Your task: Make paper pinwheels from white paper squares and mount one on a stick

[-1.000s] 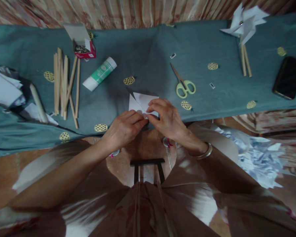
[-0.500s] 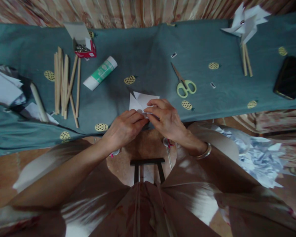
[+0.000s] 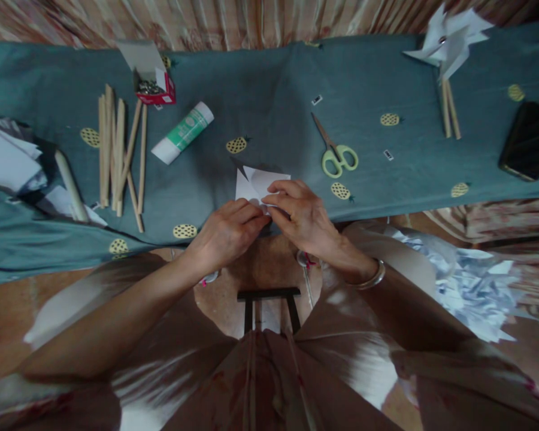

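A white sheet of paper (image 3: 259, 181), slit inward from its far edge, lies at the front edge of the cloth-covered table. My left hand (image 3: 233, 229) is closed on its near left part, fingers curled and pressed together. From the other side my right hand (image 3: 300, 214) pinches the paper between thumb and fingers, close to the left fingertips. The paper's near corner is hidden under my fingers. Beyond my right hand, green-handled scissors (image 3: 338, 158) lie with their blades pointing away. A glue stick (image 3: 184, 133) with a green label rests beyond my left hand.
Several wooden sticks (image 3: 119, 155) lie at left beside an open red box (image 3: 156, 93) of small metal pieces. White papers (image 3: 6, 157) are stacked at far left. A white paper pinwheel (image 3: 449, 45) and a phone (image 3: 527, 140) lie at right. Cut papers (image 3: 474, 290) are heaped low at right.
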The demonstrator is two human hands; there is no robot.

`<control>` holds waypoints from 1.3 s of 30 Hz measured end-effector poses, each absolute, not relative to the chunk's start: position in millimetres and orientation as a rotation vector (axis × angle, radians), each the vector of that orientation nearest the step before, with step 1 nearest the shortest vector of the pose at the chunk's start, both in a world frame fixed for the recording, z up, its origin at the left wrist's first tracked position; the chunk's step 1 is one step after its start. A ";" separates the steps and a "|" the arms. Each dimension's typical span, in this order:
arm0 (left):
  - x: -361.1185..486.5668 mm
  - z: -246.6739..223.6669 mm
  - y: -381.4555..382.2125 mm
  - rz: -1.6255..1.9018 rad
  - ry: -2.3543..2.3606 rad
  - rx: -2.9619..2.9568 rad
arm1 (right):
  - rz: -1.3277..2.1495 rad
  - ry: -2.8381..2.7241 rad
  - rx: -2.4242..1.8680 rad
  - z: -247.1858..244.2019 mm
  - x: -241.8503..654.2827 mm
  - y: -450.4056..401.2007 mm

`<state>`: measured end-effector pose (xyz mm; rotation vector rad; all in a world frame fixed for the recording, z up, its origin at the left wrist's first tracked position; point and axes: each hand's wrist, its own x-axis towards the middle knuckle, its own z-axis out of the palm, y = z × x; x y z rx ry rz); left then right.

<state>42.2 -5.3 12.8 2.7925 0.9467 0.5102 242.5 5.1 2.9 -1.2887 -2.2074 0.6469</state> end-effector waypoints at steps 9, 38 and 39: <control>42.5 10.8 -5.3 0.522 0.939 2.836 | 0.596 -2.334 -1.254 3.4 239.3 1.6; 23.6 11.1 -26.9 0.521 1.252 2.645 | 0.400 -2.411 -1.289 -0.3 234.7 0.9; 27.5 8.8 -32.8 0.539 1.296 2.621 | 0.394 -2.424 -1.293 0.5 234.1 0.2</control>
